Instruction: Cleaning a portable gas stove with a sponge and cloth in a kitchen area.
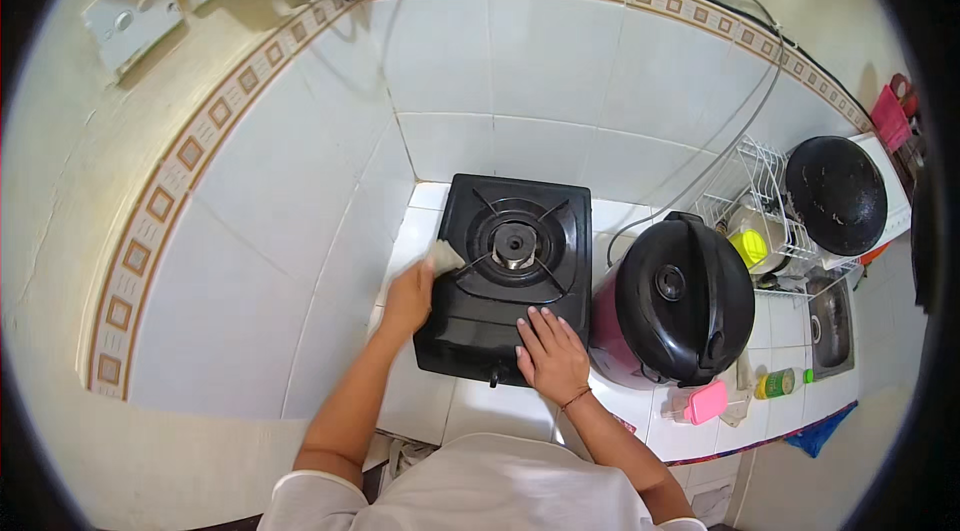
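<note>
A black single-burner gas stove (465, 331) stands on the white tiled counter in front of me. My left hand (408, 297) is closed around a pale cloth (445, 257), which touches the stove's left edge beside the burner. Flat on the front right part of the stove top rests my right hand (553, 355), its fingers stretched out and holding nothing. The round burner (515, 245) sits in the middle of a thin-armed pot support. A small knob (495, 378) shows at the stove's front.
Close to the stove's right stands a rice cooker (684, 299) with a black lid. Beyond it are a pink-lidded container (706, 402), a yellow-green bottle (778, 384), a white wire dish rack (770, 181), a black pan (836, 195) and a sink (832, 326). A grey cable (735, 146) hangs along the wall.
</note>
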Motion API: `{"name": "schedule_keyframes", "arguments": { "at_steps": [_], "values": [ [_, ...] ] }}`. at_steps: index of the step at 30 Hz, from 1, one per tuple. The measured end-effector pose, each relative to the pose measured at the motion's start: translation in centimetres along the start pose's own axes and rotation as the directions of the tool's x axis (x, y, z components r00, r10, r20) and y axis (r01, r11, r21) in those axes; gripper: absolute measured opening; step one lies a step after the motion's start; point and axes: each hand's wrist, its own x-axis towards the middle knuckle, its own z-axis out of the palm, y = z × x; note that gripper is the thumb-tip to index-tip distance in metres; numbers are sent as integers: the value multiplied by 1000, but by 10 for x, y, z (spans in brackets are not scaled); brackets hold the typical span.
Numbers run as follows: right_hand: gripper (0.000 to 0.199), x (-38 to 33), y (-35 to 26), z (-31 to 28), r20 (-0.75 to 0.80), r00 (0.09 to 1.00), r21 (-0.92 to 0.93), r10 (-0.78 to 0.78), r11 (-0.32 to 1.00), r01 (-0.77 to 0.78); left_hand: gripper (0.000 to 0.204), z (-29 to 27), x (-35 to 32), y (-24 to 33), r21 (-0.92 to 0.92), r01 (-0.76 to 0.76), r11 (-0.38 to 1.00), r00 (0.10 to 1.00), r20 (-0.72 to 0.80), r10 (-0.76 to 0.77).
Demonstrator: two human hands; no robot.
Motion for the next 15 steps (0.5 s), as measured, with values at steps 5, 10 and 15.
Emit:
{"name": "schedule_keyframes", "arguments": {
  "at_steps": [5, 10, 15],
  "values": [
    [36, -3, -1, -3, -28, 999, 37, 23, 999, -22, 43, 39, -71, -13, 207, -265, 942, 960, -36, 278],
    [31, -6, -1, -12, 119, 976, 386, 181, 898, -213, 43, 28, -115, 21, -430, 88, 898, 984, 179, -11],
    [47, -15, -64, -14, 229, 879, 947, 418, 113, -301, 46, 50, -139, 84, -807, 472, 355, 879, 458, -129]
  ]
}}
